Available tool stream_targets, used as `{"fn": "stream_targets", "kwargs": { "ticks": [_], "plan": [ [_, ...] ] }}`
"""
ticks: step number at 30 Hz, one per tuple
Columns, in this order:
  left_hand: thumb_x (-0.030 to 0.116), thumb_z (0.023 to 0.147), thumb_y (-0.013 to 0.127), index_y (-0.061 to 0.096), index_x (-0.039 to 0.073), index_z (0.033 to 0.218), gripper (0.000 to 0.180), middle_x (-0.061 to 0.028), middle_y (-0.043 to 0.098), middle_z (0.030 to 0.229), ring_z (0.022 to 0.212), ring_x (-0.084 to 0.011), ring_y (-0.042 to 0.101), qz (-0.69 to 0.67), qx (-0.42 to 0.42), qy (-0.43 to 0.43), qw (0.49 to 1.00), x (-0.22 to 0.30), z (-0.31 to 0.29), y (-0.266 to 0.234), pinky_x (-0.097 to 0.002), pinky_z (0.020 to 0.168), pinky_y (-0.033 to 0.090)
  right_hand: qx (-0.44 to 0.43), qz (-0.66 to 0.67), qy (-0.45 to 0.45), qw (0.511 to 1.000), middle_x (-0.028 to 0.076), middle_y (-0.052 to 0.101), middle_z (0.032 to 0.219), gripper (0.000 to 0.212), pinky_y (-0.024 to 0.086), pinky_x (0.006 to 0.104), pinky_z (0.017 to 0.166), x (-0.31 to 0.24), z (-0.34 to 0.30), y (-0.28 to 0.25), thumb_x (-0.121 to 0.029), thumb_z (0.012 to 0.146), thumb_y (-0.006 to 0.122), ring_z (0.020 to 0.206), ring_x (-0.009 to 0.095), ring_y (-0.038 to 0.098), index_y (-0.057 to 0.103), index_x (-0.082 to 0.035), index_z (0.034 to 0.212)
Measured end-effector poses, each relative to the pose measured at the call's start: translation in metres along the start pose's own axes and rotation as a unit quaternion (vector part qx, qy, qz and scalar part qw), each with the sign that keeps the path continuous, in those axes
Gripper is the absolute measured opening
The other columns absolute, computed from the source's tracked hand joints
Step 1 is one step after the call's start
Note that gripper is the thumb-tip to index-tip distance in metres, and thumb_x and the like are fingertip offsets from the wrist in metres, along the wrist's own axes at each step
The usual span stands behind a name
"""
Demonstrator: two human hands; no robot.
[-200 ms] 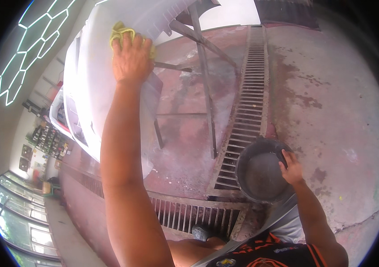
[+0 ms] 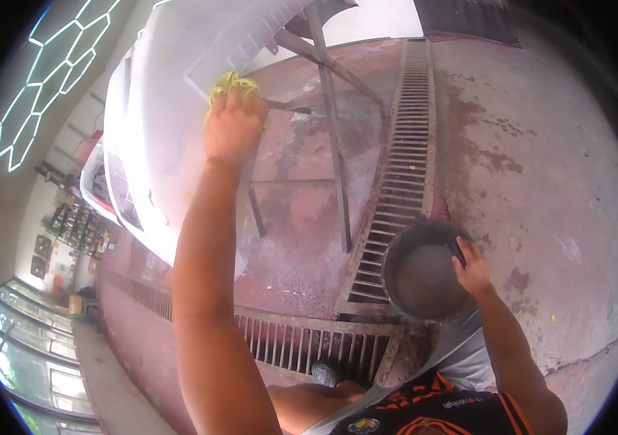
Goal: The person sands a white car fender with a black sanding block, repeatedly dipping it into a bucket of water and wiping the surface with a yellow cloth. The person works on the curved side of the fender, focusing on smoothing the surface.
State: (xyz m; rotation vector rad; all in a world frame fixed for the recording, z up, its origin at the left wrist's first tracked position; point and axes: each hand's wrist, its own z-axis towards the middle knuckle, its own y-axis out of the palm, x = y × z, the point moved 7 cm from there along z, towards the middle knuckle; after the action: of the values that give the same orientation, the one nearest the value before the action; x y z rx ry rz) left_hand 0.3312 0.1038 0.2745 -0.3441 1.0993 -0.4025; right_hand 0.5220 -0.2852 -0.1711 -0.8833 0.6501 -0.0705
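My left hand (image 2: 235, 129) is closed over a bunched yellow cloth (image 2: 230, 85). It presses the cloth near the edge of a large pale, smooth panel (image 2: 171, 109), which looks like a vehicle bumper. The panel rests on a metal stand (image 2: 327, 109). My right hand (image 2: 474, 267) grips the rim of a round dark bucket (image 2: 425, 279) at my right side; the fingers curl over the rim. Cloudy liquid seems to lie in the bucket. The palm side of my left hand is hidden.
A long metal floor grate (image 2: 409, 138) runs away from me, and another grate (image 2: 309, 346) crosses near my foot (image 2: 327, 373). Wet patches mark the reddish concrete floor (image 2: 519, 217). Shelves with small items (image 2: 77, 225) stand at the far left, beyond a white car (image 2: 95, 181).
My left hand and the yellow cloth have moved right and slightly down, toward the panel's edge. My right hand stays on the bucket's rim, and both have shifted up only slightly in view.
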Motion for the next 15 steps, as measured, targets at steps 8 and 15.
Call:
{"fn": "stream_targets", "kwargs": {
  "ticks": [8, 15],
  "plan": [
    [0.02, 0.085, 0.077, 0.074, 0.016, 0.107, 0.022, -0.0035, 0.07, 0.112, 0.117, -0.0246, 0.064, -0.106, -0.033, 0.094, 0.989, 0.051, -0.065, -0.003, -0.0415, 0.104, 0.048, -0.037, -0.015, 0.019, 0.999, 0.018, 0.064, 0.133, 0.061, 0.058, 0.0504, 0.097, 0.006, -0.006, 0.005, -0.025, 0.098, 0.075, 0.12, 0.041, 0.067, 0.057, -0.013, 0.155],
    [0.016, 0.079, 0.076, 0.076, 0.013, 0.105, 0.026, -0.0074, 0.074, 0.11, 0.117, -0.0296, 0.067, -0.232, -0.177, 0.06, 0.955, 0.144, -0.191, 0.026, -0.046, 0.106, 0.049, -0.078, -0.02, 0.029, 0.996, 0.018, 0.061, 0.138, 0.062, 0.056, 0.0493, 0.103, 0.003, -0.006, 0.015, -0.027, 0.099, 0.074, 0.125, 0.04, 0.064, 0.056, -0.014, 0.157]
  ]
}}
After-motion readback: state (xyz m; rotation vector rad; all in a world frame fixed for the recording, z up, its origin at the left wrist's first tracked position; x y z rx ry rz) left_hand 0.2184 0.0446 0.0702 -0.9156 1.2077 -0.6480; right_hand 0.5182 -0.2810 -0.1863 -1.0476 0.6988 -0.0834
